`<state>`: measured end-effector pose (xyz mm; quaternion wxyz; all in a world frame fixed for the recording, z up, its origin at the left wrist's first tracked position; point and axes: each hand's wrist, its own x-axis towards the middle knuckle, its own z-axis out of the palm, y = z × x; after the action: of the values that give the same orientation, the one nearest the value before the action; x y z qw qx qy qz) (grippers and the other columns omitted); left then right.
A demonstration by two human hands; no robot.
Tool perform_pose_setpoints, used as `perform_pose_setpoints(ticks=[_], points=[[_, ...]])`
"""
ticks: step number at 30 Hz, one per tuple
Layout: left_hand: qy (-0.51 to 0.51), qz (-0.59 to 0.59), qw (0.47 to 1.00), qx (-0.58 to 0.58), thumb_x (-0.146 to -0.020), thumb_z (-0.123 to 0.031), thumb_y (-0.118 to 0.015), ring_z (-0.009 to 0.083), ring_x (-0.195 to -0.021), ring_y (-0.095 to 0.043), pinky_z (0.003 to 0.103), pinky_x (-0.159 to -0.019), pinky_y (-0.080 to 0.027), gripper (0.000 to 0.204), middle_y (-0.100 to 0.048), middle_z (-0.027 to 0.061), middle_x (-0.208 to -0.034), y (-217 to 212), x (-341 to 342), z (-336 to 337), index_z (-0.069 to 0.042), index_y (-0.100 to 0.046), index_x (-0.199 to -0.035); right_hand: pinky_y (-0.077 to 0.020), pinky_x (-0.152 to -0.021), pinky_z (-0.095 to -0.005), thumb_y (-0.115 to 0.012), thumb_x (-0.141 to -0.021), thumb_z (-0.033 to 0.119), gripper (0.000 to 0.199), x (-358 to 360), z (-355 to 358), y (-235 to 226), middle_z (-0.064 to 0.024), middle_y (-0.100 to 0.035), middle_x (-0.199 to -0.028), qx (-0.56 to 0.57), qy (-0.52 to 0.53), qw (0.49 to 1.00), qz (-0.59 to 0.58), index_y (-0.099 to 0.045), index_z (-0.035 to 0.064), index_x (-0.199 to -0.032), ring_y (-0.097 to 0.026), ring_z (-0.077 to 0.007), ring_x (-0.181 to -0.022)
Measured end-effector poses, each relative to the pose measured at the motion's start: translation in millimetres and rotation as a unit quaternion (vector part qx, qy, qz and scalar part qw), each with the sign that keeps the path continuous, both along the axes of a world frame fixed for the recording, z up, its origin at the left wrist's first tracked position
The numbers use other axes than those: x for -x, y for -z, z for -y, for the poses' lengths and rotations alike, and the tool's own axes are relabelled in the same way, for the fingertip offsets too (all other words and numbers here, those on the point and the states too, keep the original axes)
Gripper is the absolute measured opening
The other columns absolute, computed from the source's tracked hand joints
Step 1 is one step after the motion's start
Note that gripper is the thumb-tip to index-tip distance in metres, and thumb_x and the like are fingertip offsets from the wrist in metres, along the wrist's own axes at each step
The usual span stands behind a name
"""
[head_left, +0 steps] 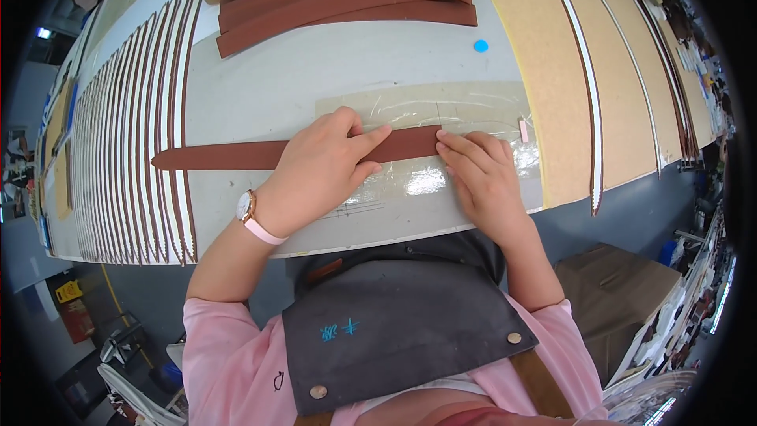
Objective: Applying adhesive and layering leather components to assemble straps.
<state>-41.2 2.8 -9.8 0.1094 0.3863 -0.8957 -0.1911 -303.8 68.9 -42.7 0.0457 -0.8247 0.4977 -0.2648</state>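
A brown leather strap (244, 155) lies flat across the table in front of me, its pointed end to the left and its square end to the right. My left hand (322, 159) rests over the strap's middle, with thumb and index finger pressing it down and other fingers curled. At the square end, my right hand (482, 177) pinches the strap's corner between thumb and fingertips. Beneath that end is a clear, shiny sheet (426, 181) stuck on the tabletop. The undersides of both hands are hidden.
Several brown straps (347, 0) are piled at the back. White-and-brown strips (185, 110) stand in rows at left. A tan board (552, 95) on the right carries long strips (587, 71). Beyond my hands lie a blue disc (481, 46) and a small pink piece (523, 131).
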Motion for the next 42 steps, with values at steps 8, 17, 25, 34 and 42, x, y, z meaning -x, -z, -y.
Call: perform_pose_setpoints(ticks=[8, 17, 25, 34, 42], points=[[-0.001, 0.019, 0.999, 0.032, -0.087, -0.017, -0.077, 0.0273, -0.102, -0.062, 0.038, -0.089, -0.053, 0.040, -0.062, 0.0085, -0.115, -2, -23, -5, -0.013, -0.073, -0.127, -0.0453, -0.091, -0.0390, -0.067, -0.081, -0.001, 0.036, 0, -1, 0, -0.0039, -0.068, -0.131, 0.004, -0.003, 1.000, -0.008, -0.070, 0.0034, -0.117, -0.061, -0.0258, -0.112], [0.061, -0.047, 0.992, 0.098, -0.089, -0.013, -0.074, 0.0260, -0.107, -0.064, 0.038, -0.087, -0.055, 0.024, -0.069, 0.0052, -0.121, 10, -35, -2, -0.013, -0.078, -0.112, -0.0459, -0.093, -0.0396, -0.071, -0.083, 0.000, 0.036, -1, -1, -7, -0.0038, -0.068, -0.133, -0.013, 0.000, 1.000, -0.023, -0.070, 0.0023, -0.119, -0.061, -0.0262, -0.111], [0.053, -0.047, 0.989, 0.131, -0.091, -0.016, -0.072, 0.0244, -0.102, -0.065, 0.037, -0.083, -0.055, 0.011, -0.072, 0.0042, -0.115, 14, -33, -4, -0.011, -0.079, -0.097, -0.0510, -0.089, -0.0418, -0.072, -0.087, 0.005, 0.036, 16, 24, -12, -0.0109, -0.068, -0.129, -0.049, 0.015, 0.998, 0.032, -0.068, 0.0017, -0.122, -0.063, -0.0314, -0.107], [0.042, -0.057, 0.989, 0.133, -0.092, -0.017, -0.071, 0.0235, -0.099, -0.064, 0.036, -0.081, -0.055, 0.011, -0.072, 0.0035, -0.114, 15, -33, -6, -0.010, -0.080, -0.095, -0.0538, -0.085, -0.0429, -0.066, -0.096, 0.013, 0.026, 52, 143, 1, -0.0213, -0.064, -0.107, -0.082, 0.238, 0.967, -0.048, -0.065, -0.0008, -0.118, -0.066, -0.0374, -0.098], [0.046, -0.086, 0.983, 0.156, -0.088, -0.016, -0.073, 0.0232, -0.096, -0.063, 0.035, -0.080, -0.055, 0.012, -0.072, 0.0044, -0.112, 23, -38, -6, -0.007, -0.079, -0.093, -0.0490, -0.071, -0.0313, -0.069, -0.094, 0.006, 0.010, 20, 116, -18, -0.0088, -0.061, -0.087, -0.123, 0.201, 0.960, 0.151, -0.060, 0.0008, -0.094, -0.058, -0.0164, -0.076]])
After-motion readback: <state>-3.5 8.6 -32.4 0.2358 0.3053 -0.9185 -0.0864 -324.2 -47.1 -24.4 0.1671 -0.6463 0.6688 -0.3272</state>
